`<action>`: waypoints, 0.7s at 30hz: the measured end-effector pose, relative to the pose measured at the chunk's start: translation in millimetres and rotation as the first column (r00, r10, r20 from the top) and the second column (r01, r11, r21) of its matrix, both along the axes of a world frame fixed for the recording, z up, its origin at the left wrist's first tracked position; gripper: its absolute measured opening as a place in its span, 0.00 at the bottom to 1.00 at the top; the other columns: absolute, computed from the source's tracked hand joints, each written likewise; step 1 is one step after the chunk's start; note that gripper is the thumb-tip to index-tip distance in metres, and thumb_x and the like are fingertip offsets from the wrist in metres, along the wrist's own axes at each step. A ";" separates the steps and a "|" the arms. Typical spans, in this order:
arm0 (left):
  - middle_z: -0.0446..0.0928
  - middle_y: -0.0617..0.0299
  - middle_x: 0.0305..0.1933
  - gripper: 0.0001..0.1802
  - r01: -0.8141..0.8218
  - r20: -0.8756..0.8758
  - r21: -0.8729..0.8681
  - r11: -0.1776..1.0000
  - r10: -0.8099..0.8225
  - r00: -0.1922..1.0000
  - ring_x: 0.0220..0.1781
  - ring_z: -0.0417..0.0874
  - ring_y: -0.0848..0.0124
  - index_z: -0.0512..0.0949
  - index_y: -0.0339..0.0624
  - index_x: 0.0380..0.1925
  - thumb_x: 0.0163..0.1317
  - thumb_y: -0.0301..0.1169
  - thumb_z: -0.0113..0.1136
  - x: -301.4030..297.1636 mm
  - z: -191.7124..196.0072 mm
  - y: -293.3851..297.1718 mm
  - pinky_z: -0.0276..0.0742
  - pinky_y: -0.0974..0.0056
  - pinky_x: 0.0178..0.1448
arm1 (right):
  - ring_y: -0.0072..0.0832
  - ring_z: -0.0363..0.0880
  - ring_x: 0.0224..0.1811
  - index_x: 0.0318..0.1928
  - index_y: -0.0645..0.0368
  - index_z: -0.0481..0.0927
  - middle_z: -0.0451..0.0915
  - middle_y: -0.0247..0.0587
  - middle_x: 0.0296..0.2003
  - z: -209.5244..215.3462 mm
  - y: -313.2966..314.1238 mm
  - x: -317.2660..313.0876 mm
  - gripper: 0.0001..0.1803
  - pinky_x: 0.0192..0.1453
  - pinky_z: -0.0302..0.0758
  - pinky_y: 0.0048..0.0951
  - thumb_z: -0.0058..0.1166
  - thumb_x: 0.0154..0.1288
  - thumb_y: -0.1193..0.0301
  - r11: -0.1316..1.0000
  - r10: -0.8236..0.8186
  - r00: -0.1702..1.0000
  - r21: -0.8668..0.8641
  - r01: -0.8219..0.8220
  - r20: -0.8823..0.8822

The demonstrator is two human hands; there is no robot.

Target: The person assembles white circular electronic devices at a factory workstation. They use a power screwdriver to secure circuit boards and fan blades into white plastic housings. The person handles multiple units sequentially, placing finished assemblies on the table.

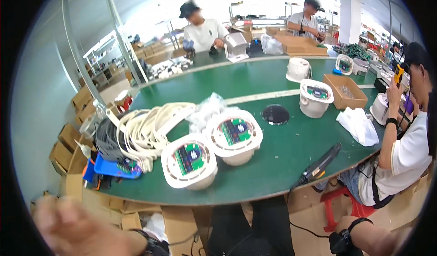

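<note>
Lower left of the frame, the left hand [68, 231] is blurred and off the table, seemingly holding nothing; the right hand is out of view. Further up, two white housings [190, 161] sit upturned, boards exposed, beside coiled white cables [148, 128].

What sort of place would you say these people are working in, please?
Most likely an electronics assembly workshop: white round plastic housings with green circuit boards sit on a long green worktable, a black electric screwdriver lies at its edge, and brown cardboard boxes are stacked nearby.
</note>
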State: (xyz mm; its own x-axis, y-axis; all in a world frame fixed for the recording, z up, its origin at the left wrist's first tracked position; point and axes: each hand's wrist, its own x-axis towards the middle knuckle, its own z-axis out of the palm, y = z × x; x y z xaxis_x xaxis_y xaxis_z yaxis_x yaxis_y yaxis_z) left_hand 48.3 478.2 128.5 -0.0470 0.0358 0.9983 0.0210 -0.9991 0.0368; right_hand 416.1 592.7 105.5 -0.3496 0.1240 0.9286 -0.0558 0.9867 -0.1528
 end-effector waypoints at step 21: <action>0.61 0.38 0.74 0.43 -0.232 -0.026 -0.889 0.394 0.464 0.886 0.77 0.62 0.52 0.54 0.30 0.73 0.73 0.55 0.48 -59.6 -216.1 94.9 0.52 0.52 0.80 | 0.35 0.79 0.46 0.43 0.57 0.76 0.78 0.43 0.45 -22.9 42.9 -102.3 0.15 0.47 0.73 0.34 0.63 0.56 0.72 0.993 0.031 0.995 -0.118 -0.021 0.090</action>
